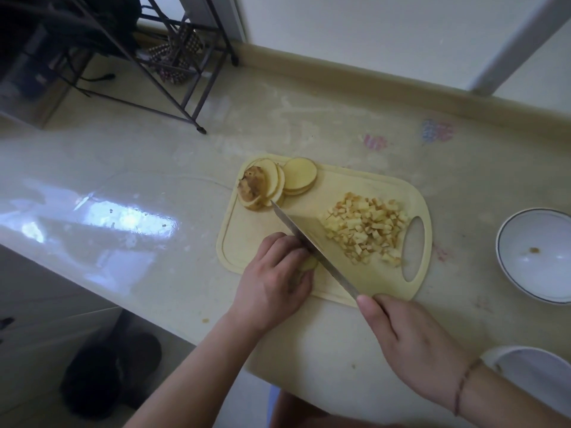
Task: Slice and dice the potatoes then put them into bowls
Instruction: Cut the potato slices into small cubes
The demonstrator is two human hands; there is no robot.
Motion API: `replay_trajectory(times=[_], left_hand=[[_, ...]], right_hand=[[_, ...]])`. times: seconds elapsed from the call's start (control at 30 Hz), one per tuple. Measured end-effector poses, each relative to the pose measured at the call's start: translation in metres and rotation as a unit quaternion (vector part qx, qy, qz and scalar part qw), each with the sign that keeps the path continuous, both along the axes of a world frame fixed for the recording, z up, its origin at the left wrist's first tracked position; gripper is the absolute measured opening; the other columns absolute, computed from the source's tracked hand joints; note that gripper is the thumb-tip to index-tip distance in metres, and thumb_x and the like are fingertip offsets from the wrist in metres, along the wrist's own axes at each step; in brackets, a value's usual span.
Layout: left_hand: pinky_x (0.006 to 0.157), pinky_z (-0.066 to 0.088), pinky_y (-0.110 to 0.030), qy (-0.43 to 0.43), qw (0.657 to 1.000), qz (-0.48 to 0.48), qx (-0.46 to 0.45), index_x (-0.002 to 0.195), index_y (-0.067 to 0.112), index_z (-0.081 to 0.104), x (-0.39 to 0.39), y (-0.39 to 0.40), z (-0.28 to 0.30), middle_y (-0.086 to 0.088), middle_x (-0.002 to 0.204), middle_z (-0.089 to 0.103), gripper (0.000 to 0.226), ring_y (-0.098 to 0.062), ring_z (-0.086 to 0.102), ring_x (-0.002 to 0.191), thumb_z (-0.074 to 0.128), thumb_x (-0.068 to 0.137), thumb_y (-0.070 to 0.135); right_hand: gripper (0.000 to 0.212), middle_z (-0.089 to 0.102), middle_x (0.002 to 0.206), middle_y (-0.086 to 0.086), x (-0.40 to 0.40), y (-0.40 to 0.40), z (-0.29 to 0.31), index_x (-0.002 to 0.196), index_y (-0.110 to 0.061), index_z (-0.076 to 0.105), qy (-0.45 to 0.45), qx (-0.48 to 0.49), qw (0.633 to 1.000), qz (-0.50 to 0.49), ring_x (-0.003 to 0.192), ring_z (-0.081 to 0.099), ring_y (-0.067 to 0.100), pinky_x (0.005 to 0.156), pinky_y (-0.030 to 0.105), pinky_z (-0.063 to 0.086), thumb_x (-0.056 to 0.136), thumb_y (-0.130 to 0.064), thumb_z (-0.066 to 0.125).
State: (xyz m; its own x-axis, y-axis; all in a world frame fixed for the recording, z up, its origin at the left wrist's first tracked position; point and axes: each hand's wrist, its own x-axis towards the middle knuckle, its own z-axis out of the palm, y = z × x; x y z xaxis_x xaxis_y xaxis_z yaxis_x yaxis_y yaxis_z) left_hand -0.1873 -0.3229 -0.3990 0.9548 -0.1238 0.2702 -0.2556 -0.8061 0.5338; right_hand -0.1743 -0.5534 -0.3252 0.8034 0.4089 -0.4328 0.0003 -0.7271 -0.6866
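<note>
- In the head view, our left hand [272,273] curls its fingers over a potato piece [308,264] at the near left edge of the board [247,239], holding it down.
- Our right hand [411,341] grips the handle of the knife [312,242]; the handle itself is hidden inside the closed fingers, thumb lying along the top.
- The blade runs diagonally across the board, its edge right beside the left fingertips and against the held piece, its tip close to the slices [278,183].
- Those slices lie stacked at the far left corner of the board, one end piece still showing skin.
- A heap of dice [367,227] sits on the right part of the board, next to its handle hole.
- A white bowl [537,257] stands on the counter [123,186] to the right of the board, apart from it; a second bowl [531,375] shows partly behind our right wrist.
</note>
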Motion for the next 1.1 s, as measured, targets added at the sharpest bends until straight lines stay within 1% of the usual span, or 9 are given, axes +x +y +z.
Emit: replay_trajectory(times=[0.13, 0.3, 0.4, 0.5, 0.63, 0.7, 0.8, 0.97, 1.1], left_hand=[[0.095, 0.052, -0.037, 0.002, 1.0, 0.0, 0.006, 0.106, 0.0, 0.073, 0.0, 0.001, 0.0, -0.011, 0.112, 0.067, 0.026, -0.034, 0.06, 0.108, 0.076, 0.084, 0.012], [0.095, 0.052, -0.039, 0.007, 1.0, -0.004, 0.017, 0.109, 0.0, 0.072, -0.002, 0.002, -0.001, -0.012, 0.115, 0.066, 0.026, -0.034, 0.06, 0.111, 0.074, 0.087, 0.014], [0.097, 0.05, -0.036, -0.009, 1.0, -0.001, 0.029, 0.106, -0.001, 0.072, -0.005, 0.003, 0.0, -0.014, 0.112, 0.066, 0.023, -0.034, 0.06, 0.108, 0.074, 0.089, 0.015], [0.096, 0.05, -0.036, -0.014, 0.999, 0.007, 0.037, 0.104, 0.0, 0.073, -0.007, 0.005, -0.001, -0.014, 0.111, 0.067, 0.022, -0.034, 0.06, 0.105, 0.074, 0.089, 0.016], [0.093, 0.051, -0.038, 0.0, 0.999, 0.004, 0.035, 0.106, 0.003, 0.074, -0.006, 0.008, -0.001, -0.01, 0.114, 0.067, 0.023, -0.033, 0.061, 0.106, 0.07, 0.091, 0.02], [0.094, 0.051, -0.036, 0.0, 1.0, 0.004, 0.03, 0.105, 0.004, 0.074, -0.005, 0.007, -0.001, -0.009, 0.113, 0.067, 0.021, -0.032, 0.061, 0.106, 0.072, 0.089, 0.018], [0.092, 0.052, -0.036, 0.0, 1.0, 0.004, 0.026, 0.103, 0.004, 0.074, -0.004, 0.006, -0.001, -0.009, 0.113, 0.068, 0.021, -0.032, 0.061, 0.106, 0.075, 0.085, 0.013], [0.091, 0.052, -0.035, 0.004, 1.0, 0.005, 0.013, 0.104, 0.004, 0.074, -0.004, 0.008, -0.003, -0.008, 0.114, 0.068, 0.022, -0.031, 0.061, 0.106, 0.075, 0.085, 0.015], [0.093, 0.051, -0.035, -0.007, 1.0, 0.009, -0.003, 0.102, 0.002, 0.074, -0.004, 0.006, -0.002, -0.01, 0.112, 0.068, 0.021, -0.032, 0.062, 0.105, 0.078, 0.083, 0.012]], right_hand=[[0.07, 0.054, 0.056, 0.002, -0.004, -0.01, 0.001, 0.06, -0.016, 0.044, -0.018, -0.011, 1.0, 0.003, 0.054, 0.05, 0.012, 0.054, 0.027, 0.037, 0.083, -0.075, 0.015], [0.069, 0.06, 0.069, -0.013, -0.009, -0.007, 0.003, 0.061, -0.018, 0.045, -0.025, -0.022, 0.999, 0.002, 0.056, 0.053, 0.009, 0.054, 0.022, 0.038, 0.082, -0.075, 0.013], [0.069, 0.06, 0.069, -0.018, -0.012, -0.008, 0.006, 0.061, -0.019, 0.044, -0.022, -0.021, 1.0, -0.002, 0.057, 0.054, 0.008, 0.053, 0.023, 0.038, 0.081, -0.076, 0.011], [0.068, 0.059, 0.066, -0.015, -0.014, -0.007, 0.008, 0.06, -0.018, 0.043, -0.016, -0.01, 1.0, -0.006, 0.057, 0.054, 0.008, 0.055, 0.022, 0.038, 0.081, -0.076, 0.013], [0.066, 0.059, 0.064, -0.009, -0.014, -0.004, 0.013, 0.059, -0.018, 0.041, -0.003, 0.005, 1.0, -0.002, 0.056, 0.053, 0.009, 0.053, 0.02, 0.036, 0.081, -0.075, 0.016], [0.066, 0.058, 0.063, -0.008, -0.014, -0.003, 0.013, 0.06, -0.017, 0.041, 0.0, 0.007, 1.0, -0.002, 0.056, 0.052, 0.01, 0.054, 0.021, 0.036, 0.081, -0.075, 0.016], [0.069, 0.058, 0.062, -0.004, -0.014, -0.006, 0.01, 0.061, -0.015, 0.042, -0.004, 0.005, 1.0, 0.0, 0.056, 0.051, 0.011, 0.057, 0.025, 0.037, 0.081, -0.075, 0.016], [0.077, 0.057, 0.058, 0.0, -0.019, -0.02, 0.007, 0.063, -0.012, 0.047, 0.005, -0.007, 1.0, -0.009, 0.054, 0.05, 0.012, 0.059, 0.031, 0.038, 0.078, -0.081, 0.016], [0.077, 0.057, 0.059, 0.004, -0.017, -0.02, 0.006, 0.064, -0.011, 0.045, 0.019, -0.017, 1.0, -0.004, 0.058, 0.051, 0.015, 0.062, 0.034, 0.042, 0.079, -0.08, 0.015]])
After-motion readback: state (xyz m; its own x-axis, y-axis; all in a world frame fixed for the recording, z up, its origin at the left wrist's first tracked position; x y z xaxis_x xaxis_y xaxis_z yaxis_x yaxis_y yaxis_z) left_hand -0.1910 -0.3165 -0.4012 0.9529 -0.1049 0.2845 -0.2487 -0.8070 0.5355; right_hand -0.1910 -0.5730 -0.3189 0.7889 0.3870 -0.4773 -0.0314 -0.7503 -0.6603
